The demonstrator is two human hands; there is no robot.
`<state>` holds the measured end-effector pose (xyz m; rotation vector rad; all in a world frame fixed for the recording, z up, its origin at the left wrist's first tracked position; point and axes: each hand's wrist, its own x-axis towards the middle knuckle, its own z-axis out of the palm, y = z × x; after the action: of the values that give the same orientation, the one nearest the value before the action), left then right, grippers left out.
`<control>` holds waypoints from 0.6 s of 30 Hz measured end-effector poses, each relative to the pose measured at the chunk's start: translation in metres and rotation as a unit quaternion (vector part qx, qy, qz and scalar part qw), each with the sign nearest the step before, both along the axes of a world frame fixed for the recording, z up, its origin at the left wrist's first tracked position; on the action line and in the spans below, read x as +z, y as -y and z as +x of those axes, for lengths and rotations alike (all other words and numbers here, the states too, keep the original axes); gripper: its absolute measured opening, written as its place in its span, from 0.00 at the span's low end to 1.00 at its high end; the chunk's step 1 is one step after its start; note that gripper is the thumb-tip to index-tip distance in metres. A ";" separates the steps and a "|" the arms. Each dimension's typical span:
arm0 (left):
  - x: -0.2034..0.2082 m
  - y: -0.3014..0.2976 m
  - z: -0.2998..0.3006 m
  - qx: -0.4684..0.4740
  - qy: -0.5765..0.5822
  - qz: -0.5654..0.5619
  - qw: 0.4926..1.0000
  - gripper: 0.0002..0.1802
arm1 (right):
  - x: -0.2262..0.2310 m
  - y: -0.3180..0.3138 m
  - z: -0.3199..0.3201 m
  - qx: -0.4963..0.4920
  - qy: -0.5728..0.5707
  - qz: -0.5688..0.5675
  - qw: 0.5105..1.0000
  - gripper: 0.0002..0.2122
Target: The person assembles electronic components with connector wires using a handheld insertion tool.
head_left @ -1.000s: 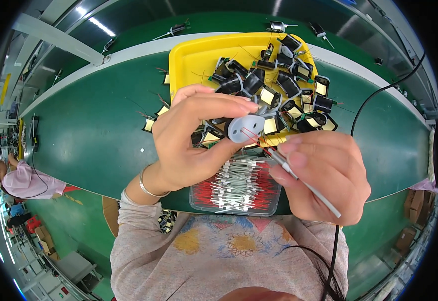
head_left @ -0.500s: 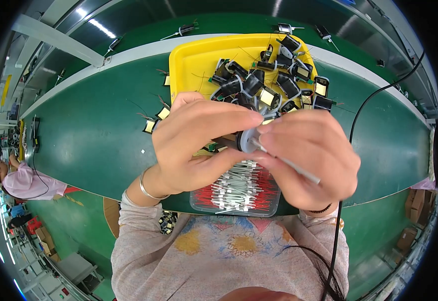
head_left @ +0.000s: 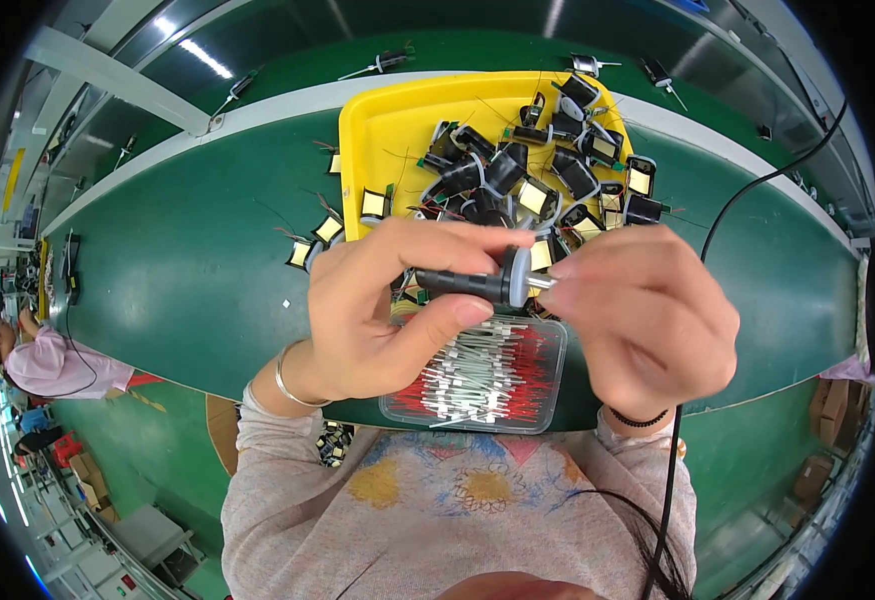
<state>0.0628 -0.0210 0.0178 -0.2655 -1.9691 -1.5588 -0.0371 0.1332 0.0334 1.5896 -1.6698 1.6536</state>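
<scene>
My left hand (head_left: 372, 312) is closed around a black cylindrical part (head_left: 465, 286), held level above the bench with its end to the right. A translucent grey-white disc (head_left: 520, 277) caps that end. From the disc's middle a short, shiny rod (head_left: 539, 283) sticks out to the right. My right hand (head_left: 657, 320) pinches the rod's outer end between thumb and fingers, which hide the rest of it. Below the hands, a clear plastic box (head_left: 560, 385) holds many thin white and red sticks (head_left: 477, 370).
Behind my hands, a yellow tray (head_left: 351, 150) holds many black parts with pale patches and wires. Several similar parts (head_left: 302, 252) lie beside it. A black cable (head_left: 727, 210) crosses the right side. More rodded parts (head_left: 387, 62) lie on the far green belt. A person (head_left: 57, 358) sits far left.
The black part has turned level, showing its side. My right hand has shifted right, and the long rod angled down across it no longer shows. Parts on the far belt have moved right.
</scene>
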 end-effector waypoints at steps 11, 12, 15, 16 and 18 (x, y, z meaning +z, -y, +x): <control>0.011 0.009 0.010 -0.042 0.064 -0.059 0.995 0.11 | -0.008 0.011 0.005 -0.006 0.018 -0.024 1.000 0.10; 0.009 0.008 0.010 -0.037 0.059 -0.060 0.996 0.11 | -0.008 0.012 0.006 -0.020 0.017 -0.027 0.999 0.10; 0.006 0.006 0.008 -0.040 0.066 -0.016 0.997 0.12 | -0.008 0.012 0.004 0.004 0.057 -0.020 0.998 0.08; 0.005 0.005 0.007 -0.048 0.077 0.029 0.995 0.13 | -0.008 0.012 0.002 0.005 0.056 -0.020 0.998 0.08; -0.001 0.004 -0.002 -0.058 0.075 0.110 0.989 0.11 | -0.010 0.013 -0.005 0.005 0.125 0.039 0.991 0.06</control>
<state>0.0609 -0.0250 0.0171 -0.1798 -1.8987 -1.9046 -0.0420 0.1200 0.0233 1.4772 -1.8707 1.8809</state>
